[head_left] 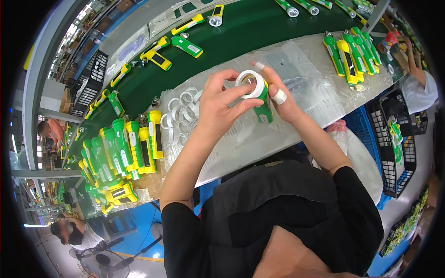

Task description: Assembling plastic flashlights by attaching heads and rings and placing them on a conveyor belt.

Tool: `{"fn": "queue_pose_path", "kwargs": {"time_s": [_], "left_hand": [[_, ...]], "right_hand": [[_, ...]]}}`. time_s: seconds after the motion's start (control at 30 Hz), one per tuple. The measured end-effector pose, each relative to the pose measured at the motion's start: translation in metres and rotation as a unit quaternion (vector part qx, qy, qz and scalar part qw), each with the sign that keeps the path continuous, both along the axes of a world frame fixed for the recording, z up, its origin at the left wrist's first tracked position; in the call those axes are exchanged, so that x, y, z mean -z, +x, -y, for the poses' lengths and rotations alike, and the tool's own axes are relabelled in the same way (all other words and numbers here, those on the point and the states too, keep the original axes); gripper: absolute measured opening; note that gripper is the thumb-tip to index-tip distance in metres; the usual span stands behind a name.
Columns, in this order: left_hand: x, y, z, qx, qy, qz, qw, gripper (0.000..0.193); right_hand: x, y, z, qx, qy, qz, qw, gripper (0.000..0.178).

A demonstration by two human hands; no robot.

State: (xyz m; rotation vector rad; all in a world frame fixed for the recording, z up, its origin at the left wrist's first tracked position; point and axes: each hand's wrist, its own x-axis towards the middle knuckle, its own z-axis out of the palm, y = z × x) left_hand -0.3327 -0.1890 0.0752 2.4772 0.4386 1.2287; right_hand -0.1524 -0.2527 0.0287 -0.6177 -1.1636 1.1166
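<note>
In front of me, a green and yellow flashlight is held with its head end turned up toward me. My right hand is closed around its side, with white tape wrapped on two fingers. A white plastic ring sits at the flashlight's head end; whether it is fully seated I cannot tell. My left hand grips this ring, its thumb at the near edge and a finger across the opening. Loose white rings lie in a pile beside my left hand.
Several flashlights lie in a row at the left, and another group at the right. More rest on the green belt beyond. Black crates stand at left and right. Other people work on both sides.
</note>
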Motion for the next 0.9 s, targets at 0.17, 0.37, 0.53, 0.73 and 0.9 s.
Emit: {"fn": "queue_pose_path", "kwargs": {"time_s": [0.17, 0.37, 0.53, 0.73, 0.9], "left_hand": [[-0.009, 0.006, 0.006, 0.023, -0.003, -0.031, 0.999, 0.039], [-0.004, 0.025, 0.01, 0.065, -0.032, -0.029, 0.997, 0.04], [0.006, 0.041, 0.016, 0.077, -0.056, -0.013, 0.995, 0.04], [0.008, 0.042, 0.019, 0.092, -0.146, -0.013, 0.985, 0.036], [0.011, 0.046, 0.019, 0.1, -0.124, 0.006, 0.987, 0.033]], "right_hand": [[-0.02, 0.038, 0.002, 0.114, 0.141, 0.254, 0.95, 0.055], [-0.073, 0.063, 0.019, 0.166, 0.159, 0.499, 0.836, 0.04], [-0.113, 0.06, 0.015, 0.018, 0.096, 0.646, 0.757, 0.039], [-0.131, 0.062, 0.005, -0.078, 0.03, 0.693, 0.716, 0.034], [-0.13, 0.064, 0.0, -0.085, 0.039, 0.707, 0.701, 0.03]]}}
